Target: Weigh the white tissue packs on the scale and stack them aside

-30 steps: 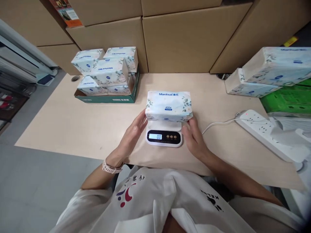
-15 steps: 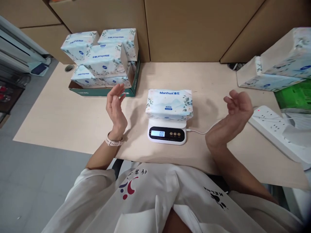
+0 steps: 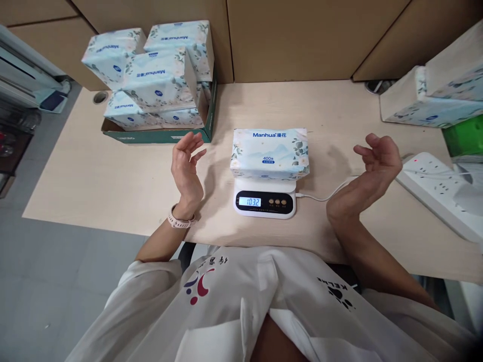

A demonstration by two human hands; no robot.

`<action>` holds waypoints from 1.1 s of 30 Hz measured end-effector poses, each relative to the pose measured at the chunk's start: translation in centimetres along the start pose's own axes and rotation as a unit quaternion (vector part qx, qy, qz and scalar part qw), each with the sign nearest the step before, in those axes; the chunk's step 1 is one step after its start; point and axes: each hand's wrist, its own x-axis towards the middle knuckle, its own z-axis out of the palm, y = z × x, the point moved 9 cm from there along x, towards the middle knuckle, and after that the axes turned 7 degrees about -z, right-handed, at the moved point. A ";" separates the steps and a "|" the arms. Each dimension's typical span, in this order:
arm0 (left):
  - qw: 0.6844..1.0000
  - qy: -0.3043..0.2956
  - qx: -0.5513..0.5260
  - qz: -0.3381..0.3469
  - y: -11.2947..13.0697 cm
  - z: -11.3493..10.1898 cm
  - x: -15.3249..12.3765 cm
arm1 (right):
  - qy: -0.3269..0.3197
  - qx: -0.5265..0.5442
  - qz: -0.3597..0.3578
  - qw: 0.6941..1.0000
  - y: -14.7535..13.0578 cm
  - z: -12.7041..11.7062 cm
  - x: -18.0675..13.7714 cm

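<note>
A pale blue tissue pack point(image 3: 270, 153) lies flat on a small white kitchen scale point(image 3: 264, 199) in the middle of the desk; its lit display reads 103.2. My left hand point(image 3: 185, 170) is raised to the left of the pack, palm up, fingers spread, holding nothing. My right hand point(image 3: 377, 161) is lifted to the right of the pack, fingers loosely curled and apart, also empty. Neither hand touches the pack or the scale. A wristband sits on my left wrist.
A green cardboard tray point(image 3: 158, 134) with several tissue packs stands at the back left. More tissue packs point(image 3: 433, 100) sit on a green crate point(image 3: 464, 141) at the right. A white power strip point(image 3: 437, 188) lies right of the scale, its cable running to it. Cardboard boxes point(image 3: 294, 40) line the back.
A second ago both hands held the pack's ends on the scale. They let go and lifted outward. The display went from 0.0 to 103.2.
</note>
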 end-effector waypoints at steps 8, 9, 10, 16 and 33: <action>0.998 -0.034 -0.019 -0.045 -0.9 0.9 -0.3 | -0.005 0.050 -0.028 0.998 0.0 0.4 0.1; 0.998 -0.034 -0.019 -0.048 -1.0 0.9 -0.3 | -0.005 0.051 -0.028 0.998 0.1 0.4 0.1; 0.998 -0.035 -0.018 -0.049 -1.0 1.0 -0.3 | -0.005 0.052 -0.027 0.998 0.2 0.4 0.1; 0.998 -0.040 -0.018 -0.039 -0.8 1.0 -0.3 | 0.007 0.059 -0.021 0.998 0.1 0.2 0.2; 0.998 -0.047 0.003 -0.037 0.0 1.7 -0.8 | 0.035 0.059 0.077 0.995 -0.3 0.2 0.1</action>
